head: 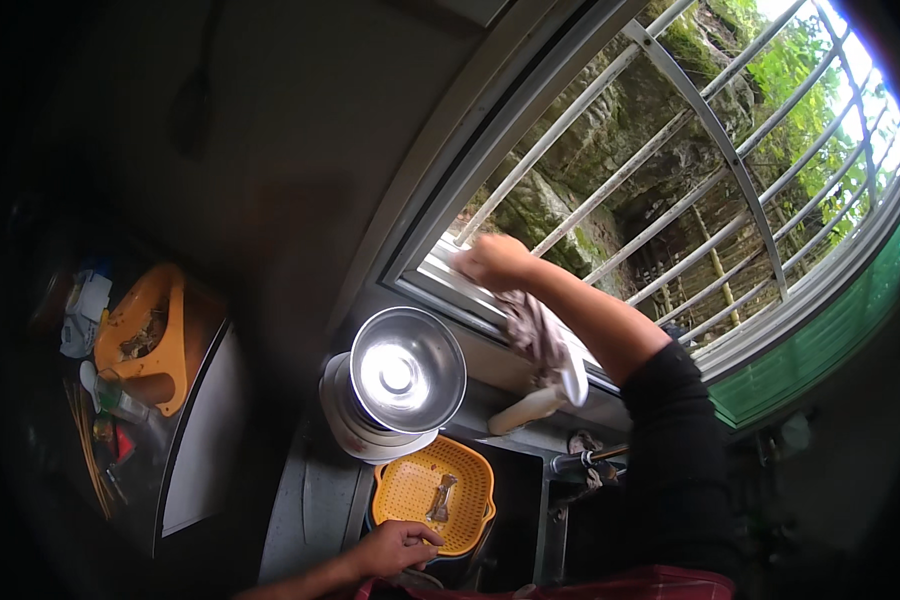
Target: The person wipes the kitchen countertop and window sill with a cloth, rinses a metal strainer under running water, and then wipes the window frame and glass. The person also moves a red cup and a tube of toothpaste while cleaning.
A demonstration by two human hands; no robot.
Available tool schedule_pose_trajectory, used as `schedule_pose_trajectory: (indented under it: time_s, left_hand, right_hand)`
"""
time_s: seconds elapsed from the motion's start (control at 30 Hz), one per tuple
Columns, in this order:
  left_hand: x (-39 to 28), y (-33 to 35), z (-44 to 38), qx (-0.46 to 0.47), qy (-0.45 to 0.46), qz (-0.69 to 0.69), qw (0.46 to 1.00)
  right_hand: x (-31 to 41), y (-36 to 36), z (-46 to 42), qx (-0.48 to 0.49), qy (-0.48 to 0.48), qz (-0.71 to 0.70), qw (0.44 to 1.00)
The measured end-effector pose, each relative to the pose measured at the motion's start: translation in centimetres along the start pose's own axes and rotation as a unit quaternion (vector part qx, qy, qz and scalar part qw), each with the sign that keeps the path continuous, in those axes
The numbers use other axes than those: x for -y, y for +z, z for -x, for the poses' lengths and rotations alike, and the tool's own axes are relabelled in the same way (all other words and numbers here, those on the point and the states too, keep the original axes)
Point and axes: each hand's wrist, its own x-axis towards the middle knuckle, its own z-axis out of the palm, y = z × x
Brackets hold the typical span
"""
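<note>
My right hand point(493, 262) is at the lower corner of the window frame, close to the white sill track. Its fingers are curled and blurred, and whether they pinch something small is hidden. Below that wrist hangs a crumpled pinkish-brown cloth point(531, 330). My left hand point(397, 547) is beside the near rim of a yellow plastic basket point(469, 469), fingers loosely bent with nothing seen in them. Inside the basket lies a small crumpled clear-and-brown wrapper point(441, 499). A shiny metal bowl point(420, 337) sits on a pale base point(337, 394) behind the basket.
Metal bars point(607, 165) cross the window, with rock and plants outside. A dark sink point(517, 480) lies under the basket, with a pipe-like fitting point(570, 463) at its right. At left, a dark surface holds an orange plastic holder point(139, 352) and thin sticks point(86, 450).
</note>
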Motion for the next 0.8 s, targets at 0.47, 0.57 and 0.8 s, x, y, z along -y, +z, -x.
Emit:
schedule_pose_trajectory:
  time_s: [0.47,0.57,0.8]
  left_hand:
    - [-3.1,1.9,-1.7,-0.060,0.006,-0.135,0.989]
    - [-3.8,1.6,-2.7,-0.143,0.024,-0.131,0.981]
    - [-8.6,1.9,-11.5,-0.321,0.206,-0.286,0.879]
  right_hand:
    - [-0.6,2.0,1.6,-0.062,-0.150,0.025,0.986]
    - [-2.2,2.7,3.5,-0.042,-0.110,0.061,0.991]
    - [-10.8,5.3,14.0,0.055,0.040,0.038,0.997]
